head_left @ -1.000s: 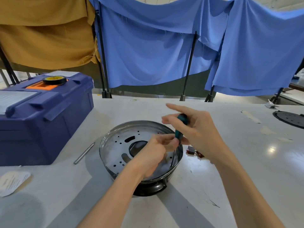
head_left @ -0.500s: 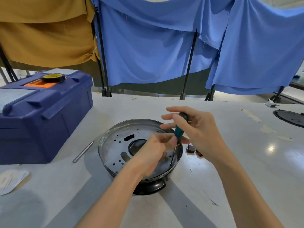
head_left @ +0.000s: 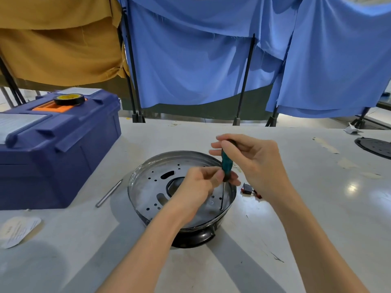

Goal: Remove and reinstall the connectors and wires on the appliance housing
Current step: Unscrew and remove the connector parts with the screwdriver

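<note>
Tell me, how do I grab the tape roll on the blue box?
Come straight down from above and pinch the tape roll across its outer rim, fingers on opposite sides. It lies flat on top of the blue box, hole facing up, so its round sides are easy to reach.

Toolbox (head_left: 59,149): sitting on the table (head_left: 317,208) at left, carrying a tape roll (head_left: 69,99).
Metal rod (head_left: 109,193): lying beside the toolbox.
Blue cloths (head_left: 190,60): hanging behind the table.
</note>
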A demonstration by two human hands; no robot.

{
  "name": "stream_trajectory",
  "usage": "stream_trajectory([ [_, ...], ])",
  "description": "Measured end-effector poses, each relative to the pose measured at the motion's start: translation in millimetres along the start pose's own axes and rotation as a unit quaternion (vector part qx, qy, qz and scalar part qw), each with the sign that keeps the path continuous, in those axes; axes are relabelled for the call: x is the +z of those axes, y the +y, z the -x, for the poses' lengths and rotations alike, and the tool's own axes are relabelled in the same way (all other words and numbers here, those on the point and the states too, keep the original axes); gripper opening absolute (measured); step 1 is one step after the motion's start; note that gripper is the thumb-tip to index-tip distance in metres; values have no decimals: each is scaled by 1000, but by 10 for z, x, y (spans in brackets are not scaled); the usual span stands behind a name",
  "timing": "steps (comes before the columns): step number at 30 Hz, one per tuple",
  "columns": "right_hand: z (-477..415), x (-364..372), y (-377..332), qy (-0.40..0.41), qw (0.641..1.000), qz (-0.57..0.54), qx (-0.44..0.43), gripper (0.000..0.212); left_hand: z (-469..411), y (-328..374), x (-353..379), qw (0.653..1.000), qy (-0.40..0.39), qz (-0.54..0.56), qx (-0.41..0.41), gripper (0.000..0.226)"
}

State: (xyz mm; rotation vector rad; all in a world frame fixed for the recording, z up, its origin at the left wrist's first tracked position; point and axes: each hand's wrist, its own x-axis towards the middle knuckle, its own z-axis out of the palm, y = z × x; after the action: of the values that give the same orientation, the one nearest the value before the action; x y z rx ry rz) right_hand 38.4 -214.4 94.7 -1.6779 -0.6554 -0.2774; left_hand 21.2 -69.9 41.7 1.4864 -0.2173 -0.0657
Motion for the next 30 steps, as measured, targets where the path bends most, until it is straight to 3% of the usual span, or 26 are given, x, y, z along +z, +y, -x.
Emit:
stream_trajectory([
  [3,9,72,38,88,995,35,-27,11,-3,16,8,999,8,-23,22,12],
  [6,9,172,86,190,973,128,-35,24,-37,-3,65,999,15,-37,29,13],
  [8,14,149,80,215,960,176,-31,29,-52,8,91,999,-4,-44,17,17],
  [12,40,-14,51,34,999,36,16,18,-74,-1,63,999,-26,-27,10,22],
  [14,52,-24,59,-5,1000,26,9,19,-74,-9,34,1000,-26,-9,14,21],
  [18,51,62,85,77,991,102,-26,17,-63,8,-38,1000,-6,18,20,14],
  [21,76,218,112,173,969,174,-36,27,-51,10,-29,1000,4,0,23,17],
  [23,99,277,114,195,958,210,-29,38,-37,18,-9,1000,-3,-19,19,17],
  [25,90,209,78,141,973,185,-12,38,-24,28,-9,1000,-10,-24,17,20],
  [28,57,75,-5,14,999,28,12,25,-18,20,-45,999,-13,-29,25,24],
  [30,31,50,-25,-13,1000,8,-6,23,-18,13,-80,999,-12,-28,21,24],
])
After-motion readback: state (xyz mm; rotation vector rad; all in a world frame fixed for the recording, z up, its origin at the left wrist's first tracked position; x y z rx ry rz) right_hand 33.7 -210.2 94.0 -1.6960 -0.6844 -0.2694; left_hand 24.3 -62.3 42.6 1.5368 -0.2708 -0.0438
